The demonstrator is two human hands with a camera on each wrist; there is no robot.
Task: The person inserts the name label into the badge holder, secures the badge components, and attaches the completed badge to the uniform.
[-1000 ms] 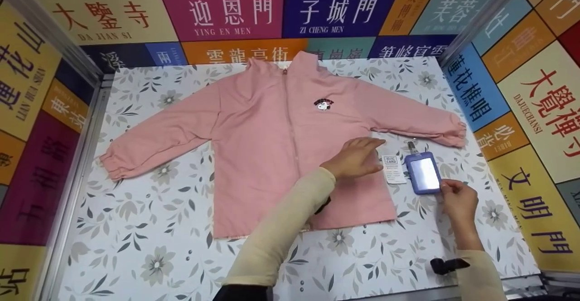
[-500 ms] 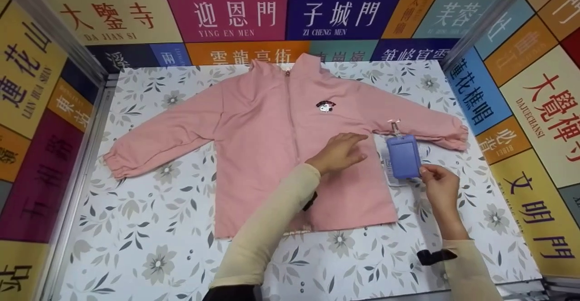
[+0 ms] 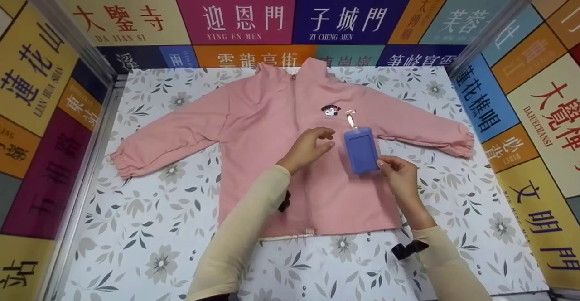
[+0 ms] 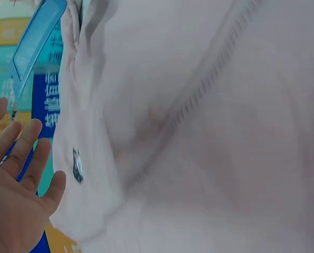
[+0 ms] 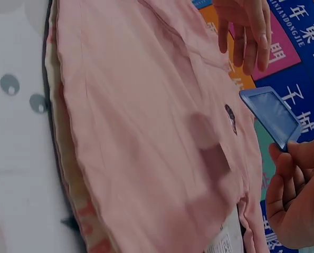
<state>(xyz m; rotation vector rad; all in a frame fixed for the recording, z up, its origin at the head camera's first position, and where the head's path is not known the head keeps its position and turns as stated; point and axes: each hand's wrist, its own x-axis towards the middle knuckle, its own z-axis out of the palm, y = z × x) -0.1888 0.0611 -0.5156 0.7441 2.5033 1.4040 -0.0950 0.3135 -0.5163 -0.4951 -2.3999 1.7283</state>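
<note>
A blue badge holder with a metal clip at its top hangs above the pink zip jacket. My right hand pinches its lower right corner between thumb and fingers, as the right wrist view also shows with the holder tilted. To its left, my left hand is over the jacket's middle, fingers loosely bent and holding nothing. In the left wrist view that hand is apart from the holder. A small cartoon emblem is on the jacket's chest, close to the clip.
The jacket lies spread face up, sleeves out, on a floral-patterned white table. A white printed card lies by the jacket's side edge; in the head view my right hand hides it. Panels with colourful lettering stand behind and at both sides.
My right hand has carried the badge holder leftward from beside the printed card to over the jacket, turning its other face up. My left hand has drawn back to the left.
</note>
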